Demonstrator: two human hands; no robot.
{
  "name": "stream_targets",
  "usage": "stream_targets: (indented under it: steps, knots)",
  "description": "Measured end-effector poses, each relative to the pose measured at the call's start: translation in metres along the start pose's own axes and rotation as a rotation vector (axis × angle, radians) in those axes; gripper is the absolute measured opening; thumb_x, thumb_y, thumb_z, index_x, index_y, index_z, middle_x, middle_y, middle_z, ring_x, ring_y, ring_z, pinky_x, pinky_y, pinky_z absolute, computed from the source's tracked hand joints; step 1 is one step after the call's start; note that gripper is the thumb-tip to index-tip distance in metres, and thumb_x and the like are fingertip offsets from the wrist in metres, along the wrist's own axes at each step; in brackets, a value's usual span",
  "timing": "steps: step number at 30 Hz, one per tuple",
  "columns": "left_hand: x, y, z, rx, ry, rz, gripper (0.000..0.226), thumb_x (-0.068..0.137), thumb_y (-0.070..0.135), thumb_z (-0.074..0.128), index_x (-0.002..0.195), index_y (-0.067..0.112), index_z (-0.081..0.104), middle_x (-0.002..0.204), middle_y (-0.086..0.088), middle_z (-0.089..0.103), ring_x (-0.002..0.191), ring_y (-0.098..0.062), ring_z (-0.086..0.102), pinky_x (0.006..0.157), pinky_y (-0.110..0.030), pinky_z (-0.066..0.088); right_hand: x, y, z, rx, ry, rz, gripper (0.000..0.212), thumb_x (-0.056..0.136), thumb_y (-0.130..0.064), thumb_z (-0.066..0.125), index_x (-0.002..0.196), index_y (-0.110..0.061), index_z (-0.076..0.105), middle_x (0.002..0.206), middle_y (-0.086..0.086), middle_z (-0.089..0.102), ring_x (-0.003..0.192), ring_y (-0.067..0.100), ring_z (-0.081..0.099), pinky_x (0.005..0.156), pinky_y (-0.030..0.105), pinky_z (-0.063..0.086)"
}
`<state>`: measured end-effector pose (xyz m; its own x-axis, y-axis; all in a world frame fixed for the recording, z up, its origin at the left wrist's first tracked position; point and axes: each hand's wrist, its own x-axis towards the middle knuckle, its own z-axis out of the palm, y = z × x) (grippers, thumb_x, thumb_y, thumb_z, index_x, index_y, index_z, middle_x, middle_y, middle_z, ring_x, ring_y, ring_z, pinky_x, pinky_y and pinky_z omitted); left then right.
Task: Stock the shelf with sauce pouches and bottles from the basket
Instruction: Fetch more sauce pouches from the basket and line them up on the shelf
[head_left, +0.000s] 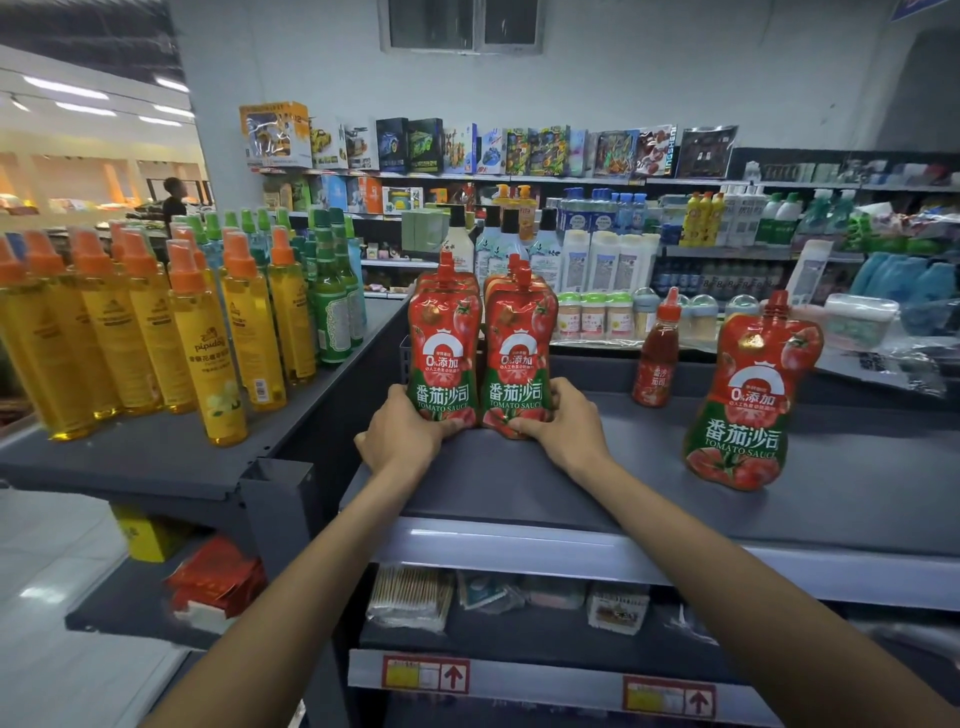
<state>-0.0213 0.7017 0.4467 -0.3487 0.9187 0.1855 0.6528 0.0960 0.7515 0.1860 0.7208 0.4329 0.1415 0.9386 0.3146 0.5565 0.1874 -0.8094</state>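
Note:
Two rows of red tomato sauce pouches stand upright on the grey top shelf (597, 483). My left hand (402, 434) grips the base of the front left pouch (444, 353). My right hand (563, 423) grips the base of the front right pouch (519, 364). More pouches stand behind each front one. A single pouch (748, 400) stands alone at the right of the shelf. A small red sauce bottle (657, 358) stands behind it, toward the back. The basket is out of view.
Yellow and green spray bottles (156, 332) crowd the neighbouring shelf on the left. Lower shelves hold small packets (410, 597) and red packs (213, 582). Stocked shelves line the far wall, and a person (174, 200) stands far back left.

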Motion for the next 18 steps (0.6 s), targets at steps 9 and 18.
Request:
stream_targets:
  steps: [9, 18]
  knots:
    - [0.0009, -0.0038, 0.0027, -0.027, -0.005, 0.011, 0.073, 0.069, 0.063, 0.087, 0.117, 0.022, 0.05, 0.122, -0.002, 0.069, 0.118, -0.03, 0.064, 0.108, -0.052, 0.039, 0.0006, 0.0015, 0.0003, -0.015, 0.004, -0.006, 0.052, 0.077, -0.026, 0.089, 0.118, -0.021, 0.058, 0.115, -0.001, 0.074, 0.101, 0.017, 0.07, 0.093, 0.043, 0.058]
    - [0.0041, -0.0071, 0.0082, -0.011, 0.02, -0.001, 0.081, 0.066, 0.065, 0.087, 0.121, 0.02, 0.049, 0.125, -0.004, 0.068, 0.119, -0.032, 0.063, 0.106, -0.053, 0.04, -0.0055, -0.0037, -0.0026, -0.017, -0.011, -0.011, 0.064, 0.072, -0.034, 0.092, 0.121, -0.02, 0.055, 0.118, -0.004, 0.072, 0.103, 0.014, 0.069, 0.089, 0.033, 0.057]
